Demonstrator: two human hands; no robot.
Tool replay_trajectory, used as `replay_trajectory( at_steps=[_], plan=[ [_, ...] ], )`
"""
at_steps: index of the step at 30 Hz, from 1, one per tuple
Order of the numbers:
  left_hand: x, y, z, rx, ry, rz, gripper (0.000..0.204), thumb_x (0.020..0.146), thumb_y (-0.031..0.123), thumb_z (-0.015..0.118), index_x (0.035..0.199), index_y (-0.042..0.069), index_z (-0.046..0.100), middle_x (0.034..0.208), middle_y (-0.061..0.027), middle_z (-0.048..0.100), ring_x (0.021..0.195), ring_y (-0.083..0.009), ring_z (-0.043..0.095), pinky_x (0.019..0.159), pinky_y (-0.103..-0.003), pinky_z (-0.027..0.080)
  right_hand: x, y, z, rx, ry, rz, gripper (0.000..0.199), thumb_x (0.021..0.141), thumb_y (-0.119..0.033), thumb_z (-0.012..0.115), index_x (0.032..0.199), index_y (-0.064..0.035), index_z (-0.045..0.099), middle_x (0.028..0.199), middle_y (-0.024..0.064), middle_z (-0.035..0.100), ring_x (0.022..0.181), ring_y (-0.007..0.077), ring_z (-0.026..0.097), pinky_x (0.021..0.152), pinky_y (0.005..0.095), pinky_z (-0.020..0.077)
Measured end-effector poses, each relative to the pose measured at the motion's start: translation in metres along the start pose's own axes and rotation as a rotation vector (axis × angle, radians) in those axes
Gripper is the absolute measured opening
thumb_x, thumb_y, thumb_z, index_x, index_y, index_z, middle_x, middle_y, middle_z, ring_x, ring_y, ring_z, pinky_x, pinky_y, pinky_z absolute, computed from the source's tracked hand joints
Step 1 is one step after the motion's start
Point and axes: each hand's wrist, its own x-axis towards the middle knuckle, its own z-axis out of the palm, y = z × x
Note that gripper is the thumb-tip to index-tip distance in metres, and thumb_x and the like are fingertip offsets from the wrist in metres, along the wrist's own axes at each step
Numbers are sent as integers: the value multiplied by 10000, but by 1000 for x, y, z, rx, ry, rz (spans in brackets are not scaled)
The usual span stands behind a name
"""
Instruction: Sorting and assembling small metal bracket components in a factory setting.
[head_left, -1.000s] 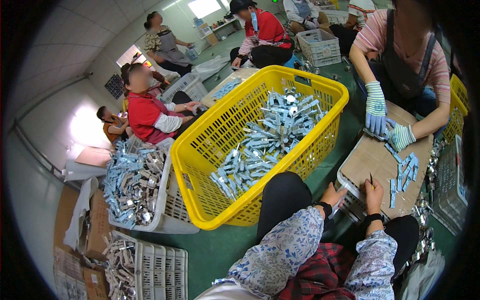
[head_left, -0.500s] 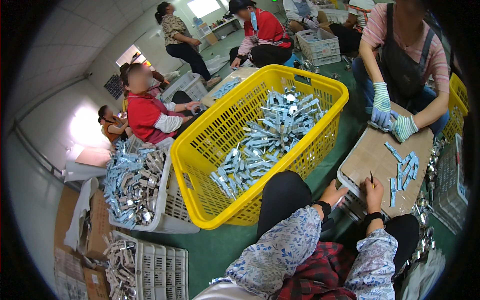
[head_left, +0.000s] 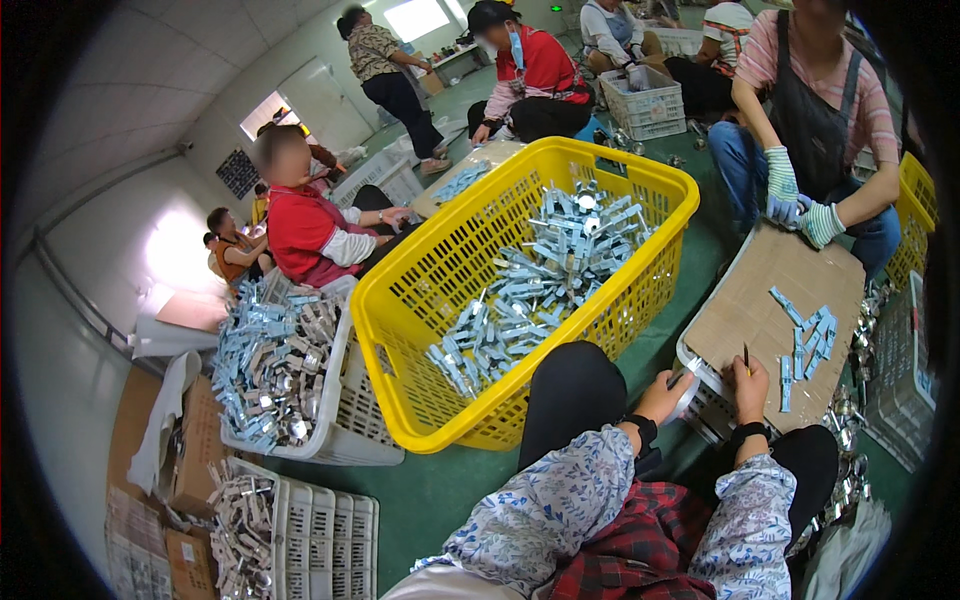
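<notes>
My left hand is closed at the near left edge of a cardboard sheet, which lies over a pale crate. A small silvery piece with a dark end shows at its fingertips; its kind is not clear. Close by on the right, my right hand pinches a thin dark pointed tool, tip upward. Several flat blue-wrapped pieces lie on the cardboard, to the right of that hand. At the sheet's far edge are a co-worker's gloved hands.
A large yellow basket with many blue-wrapped metal parts stands ahead. Pale crates of similar parts are at left, another crate below. Loose shiny parts and a grey crate lie at right. Co-workers sit beyond.
My left hand has turned slightly, and the silvery piece now shows higher at its fingertips. My right hand stays nearly in place. The co-worker's gloved hands have shifted slightly away.
</notes>
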Motion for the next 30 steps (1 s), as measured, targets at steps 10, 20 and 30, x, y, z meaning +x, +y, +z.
replay_trajectory(
  at_steps=[10, 20, 30],
  plan=[
    [35, -9, 9, -249, -207, -19, 352, 822, 148, 525, 1122, 23, 391, 969, -164, 534, 695, -227, 594, 516, -331, 513, -5, -11, -2, -203, 50, -110, 225, 749, -202, 552, 746, 18, 600, 664, 159, 572, 633, 234, 558, 608, 343, 426],
    [16, 31, -3, -63, -320, -263, 419, 826, 141, 516, 1181, 87, 301, 871, -176, 601, 611, -245, 619, 486, -326, 502, -6, -25, 5, -229, 42, -30, 260, 772, -258, 571, 721, -5, 596, 625, 173, 561, 589, 283, 554, 575, 352, 420],
    [21, 5, -11, -52, -320, -249, 212, 847, 196, 519, 1010, 94, 430, 741, -127, 569, 555, -232, 582, 471, -332, 486, -5, -16, 0, -193, -16, -13, 266, 764, -248, 578, 717, 14, 581, 607, 167, 545, 572, 241, 541, 568, 342, 412]
  ],
)
